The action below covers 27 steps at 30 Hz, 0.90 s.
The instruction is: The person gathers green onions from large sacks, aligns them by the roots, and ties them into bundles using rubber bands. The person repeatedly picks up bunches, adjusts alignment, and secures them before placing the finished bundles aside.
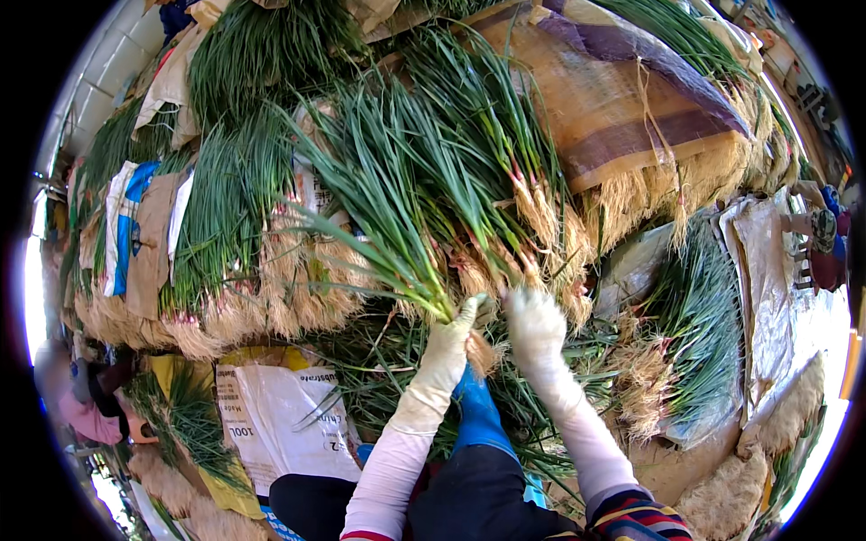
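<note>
My left hand (443,341), in a pale glove, grips a small bunch of long-leaved green plants (423,270) that resemble spring onions. Their leaves fan up and to the left; a tuft of tan roots (482,355) hangs beside the palm. My right hand (539,324), also gloved, is motion-blurred just right of the left one. It is close to the root ends of more such plants (531,267), and whether it holds any of them cannot be told. Ahead of both hands lies a heap of loose bunches (433,145), leaves pointing away and roots towards me.
Rows of bunches (230,203) line the left. A brown woven sheet (609,101) covers bunches at the upper right. Loose leaves (379,379) litter the ground around my blue boot (480,412). A printed white sack (284,419) lies left, near another person (95,406). More plants (703,324) lie right.
</note>
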{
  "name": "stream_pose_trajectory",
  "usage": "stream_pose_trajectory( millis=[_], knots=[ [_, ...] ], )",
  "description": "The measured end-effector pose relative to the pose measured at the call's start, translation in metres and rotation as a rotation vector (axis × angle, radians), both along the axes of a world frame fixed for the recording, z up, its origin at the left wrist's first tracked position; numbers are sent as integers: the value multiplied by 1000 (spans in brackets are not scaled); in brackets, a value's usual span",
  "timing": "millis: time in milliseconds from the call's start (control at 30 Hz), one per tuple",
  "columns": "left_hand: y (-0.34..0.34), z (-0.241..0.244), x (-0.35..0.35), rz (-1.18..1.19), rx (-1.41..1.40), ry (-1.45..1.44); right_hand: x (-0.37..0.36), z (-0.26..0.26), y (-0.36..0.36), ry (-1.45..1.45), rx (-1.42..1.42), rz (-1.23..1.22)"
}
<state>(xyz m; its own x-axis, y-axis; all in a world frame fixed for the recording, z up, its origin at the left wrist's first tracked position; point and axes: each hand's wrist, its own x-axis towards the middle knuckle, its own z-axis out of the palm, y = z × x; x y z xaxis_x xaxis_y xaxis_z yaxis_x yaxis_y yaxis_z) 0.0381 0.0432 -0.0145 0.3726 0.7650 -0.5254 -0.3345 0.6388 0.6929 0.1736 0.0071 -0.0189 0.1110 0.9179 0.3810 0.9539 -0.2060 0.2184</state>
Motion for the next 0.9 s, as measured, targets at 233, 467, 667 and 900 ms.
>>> stream_pose_trajectory(
  millis=[233, 467, 667, 900],
  knots=[
    [-46, -4, -30, -5, -248, 70, -14, 13, -51, 1702, -343, -227],
    [-72, -15, -29, 210, -92, 214, -62, -22, -10, 2584, -122, -225],
    [-81, -36, -38, 76, 60, 674, -79, -52, -23, 1515, -63, -203],
    [-91, -29, -51, -110, -58, 358, -65, -61, -26, 2292, -511, -395]
  ],
)
